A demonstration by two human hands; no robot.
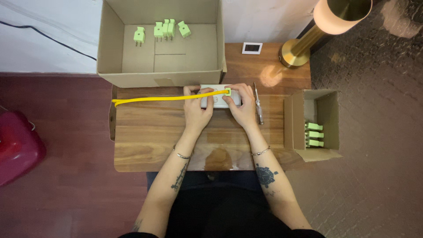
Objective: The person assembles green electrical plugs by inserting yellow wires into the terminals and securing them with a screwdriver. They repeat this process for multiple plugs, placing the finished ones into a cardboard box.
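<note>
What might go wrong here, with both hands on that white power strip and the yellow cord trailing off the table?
The yellow cord runs past the table's left edge, so a snag could tug the green plug from under the right hand. The left hand grips the white power strip only at one end; it might slide. The screwdriver lies close beside the right hand and could be knocked away.

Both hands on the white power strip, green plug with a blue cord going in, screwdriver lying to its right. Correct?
Not quite: the cord is yellow, not blue, as the head view shows. The rest holds: left hand and right hand rest on the white power strip, green plug at it, screwdriver to its right.
</note>
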